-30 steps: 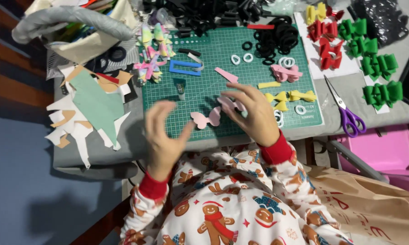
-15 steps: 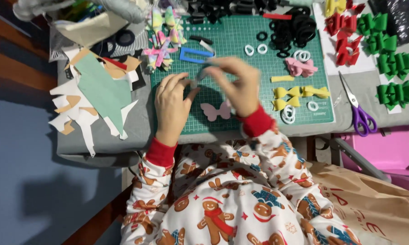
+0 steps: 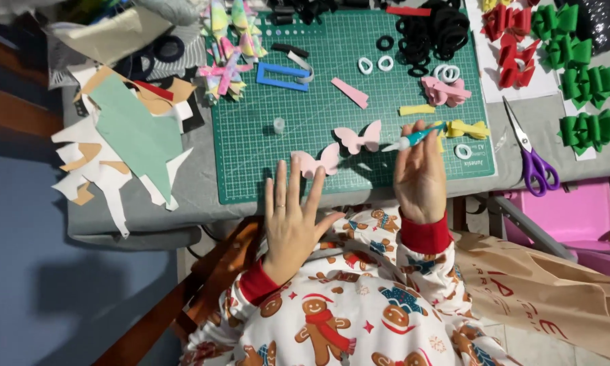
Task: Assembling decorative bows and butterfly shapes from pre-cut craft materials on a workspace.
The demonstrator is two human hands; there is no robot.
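My right hand (image 3: 420, 175) grips a small teal glue tube (image 3: 410, 139), its white tip pointing left at a pink butterfly-shaped cutout (image 3: 359, 137) on the green cutting mat (image 3: 318, 102). My left hand (image 3: 292, 217) lies flat with fingers spread at the mat's near edge, fingertips pressing a second pink butterfly-shaped cutout (image 3: 318, 161). A small clear cap (image 3: 279, 125) stands on the mat to the left of the cutouts.
Purple-handled scissors (image 3: 532, 152) lie right of the mat. Red bows (image 3: 511, 34) and green bows (image 3: 582, 88) sit at the far right, black rings (image 3: 430, 30) and white rings (image 3: 376, 64) at the back. Paper scraps (image 3: 125, 135) pile up left. A pink box (image 3: 569, 210) sits below right.
Both hands were together above the mat working at the glue tube. Now they have parted: the left presses a pink cutout down, the right holds the uncapped tube toward the other cutout.
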